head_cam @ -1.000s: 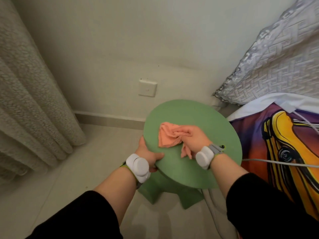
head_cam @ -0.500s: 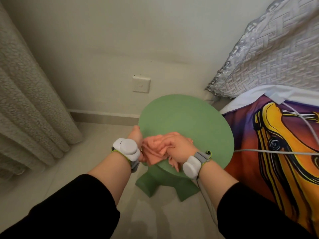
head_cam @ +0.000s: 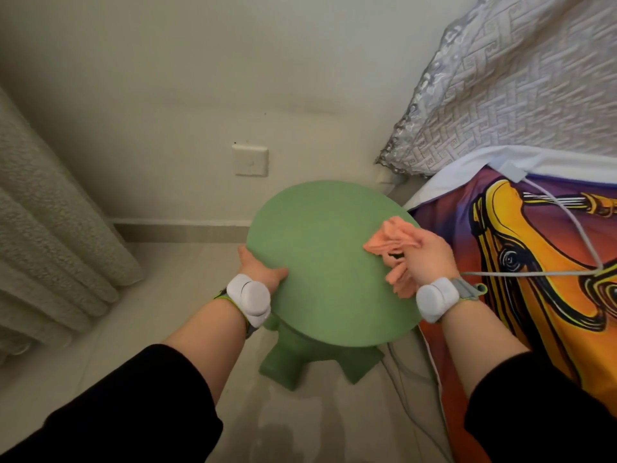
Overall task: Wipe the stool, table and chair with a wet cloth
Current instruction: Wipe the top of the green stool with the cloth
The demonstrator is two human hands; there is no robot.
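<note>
At the right edge of the round green stool (head_cam: 320,262), the right hand (head_cam: 430,253) clutches the orange cloth (head_cam: 389,243); the left hand (head_cam: 258,267) grips the left rim. Bed (head_cam: 534,329) crowds the right side; bare floor (head_cam: 167,295) lies left.

grey curtain (head_cam: 50,245), wall socket (head_cam: 250,160), patterned bedspread (head_cam: 534,262)

Both arms are reaching forward, black sleeves ending short of the wrists. The left hand (head_cam: 258,267) is gripping the stool (head_cam: 327,289) by its rim, thumb lying on top and fingers hidden beneath. The right hand (head_cam: 430,253) is pressing palm-down, fingers curling over the cloth (head_cam: 389,243), which is bunching under and ahead of them.
</note>
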